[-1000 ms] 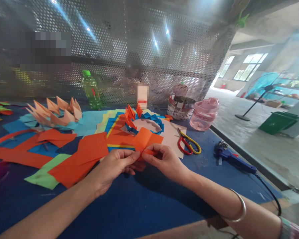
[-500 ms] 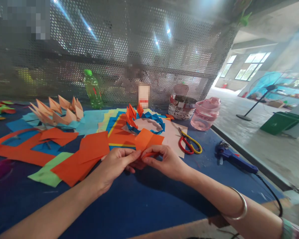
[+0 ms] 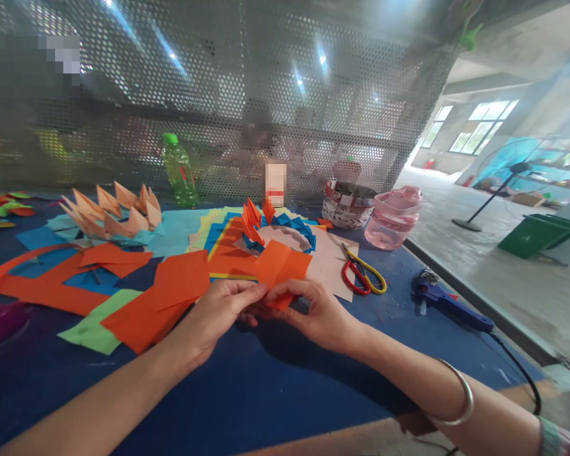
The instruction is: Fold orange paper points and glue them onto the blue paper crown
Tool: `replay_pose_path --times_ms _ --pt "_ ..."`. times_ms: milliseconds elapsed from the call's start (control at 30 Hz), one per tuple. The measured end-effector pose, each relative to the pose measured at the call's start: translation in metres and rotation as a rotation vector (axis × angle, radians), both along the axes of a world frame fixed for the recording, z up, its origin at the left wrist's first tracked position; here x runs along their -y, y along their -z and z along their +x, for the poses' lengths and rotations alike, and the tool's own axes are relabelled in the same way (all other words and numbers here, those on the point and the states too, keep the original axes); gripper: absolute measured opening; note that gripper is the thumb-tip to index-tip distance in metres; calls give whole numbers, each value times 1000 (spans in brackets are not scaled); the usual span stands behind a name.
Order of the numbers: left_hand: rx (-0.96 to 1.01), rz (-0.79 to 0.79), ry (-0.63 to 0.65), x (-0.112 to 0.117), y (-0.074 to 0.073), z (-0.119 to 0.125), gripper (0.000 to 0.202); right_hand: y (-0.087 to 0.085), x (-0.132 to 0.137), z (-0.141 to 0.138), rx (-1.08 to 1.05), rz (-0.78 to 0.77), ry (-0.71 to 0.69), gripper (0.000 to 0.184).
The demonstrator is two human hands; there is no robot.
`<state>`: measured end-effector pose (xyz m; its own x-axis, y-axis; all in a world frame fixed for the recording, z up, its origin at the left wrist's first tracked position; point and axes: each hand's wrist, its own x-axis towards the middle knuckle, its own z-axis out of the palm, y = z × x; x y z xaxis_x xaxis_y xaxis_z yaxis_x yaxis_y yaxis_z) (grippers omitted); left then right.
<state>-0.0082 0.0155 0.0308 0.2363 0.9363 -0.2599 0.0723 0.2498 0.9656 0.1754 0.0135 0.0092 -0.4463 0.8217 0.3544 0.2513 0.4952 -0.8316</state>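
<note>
1. The left hand [image 3: 213,316] and right hand [image 3: 313,315] have their grips clamped on a folded orange paper [image 3: 282,266], centre frame, just before a blue-and-orange paper ring [image 3: 285,231].
2. Yellow-and-red scissors [image 3: 362,272] and a blue glue gun [image 3: 449,304] lie right on the blue surface [image 3: 266,392].

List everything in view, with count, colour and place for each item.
orange folded paper: 1, orange, pinched between both hands
paper crown: 1, blue and orange, on a pink sheet ahead of the hands
peach paper crown: 1, peach, left of centre
orange paper sheets: several, orange, left of the hands
green paper sheet: 1, green, under the orange sheets
scissors: 1, red and yellow handles, right of the hands
glue gun: 1, blue, near the table's right edge
plastic bottle: 1, green, far edge
round container: 1, patterned, far edge
plastic container: 1, pink, far right
table: 1, dark blue, under everything
perforated screen: 1, grey, behind the table
standing fan: 1, blue, on the floor at right
bin: 1, green, on the floor at right
left hand: 1, on the orange folded paper
right hand: 1, on the orange folded paper
bangle: 1, silver, on the right wrist
</note>
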Motion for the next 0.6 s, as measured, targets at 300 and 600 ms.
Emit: replay_pose_path --times_ms 300,600 --pt "-33 57 21 -2 4 -1 43 -2 -5 2 -7 -44 39 13" --pt "-104 108 -6 -1 4 2 46 3 -7 2 -101 -101 110 22"
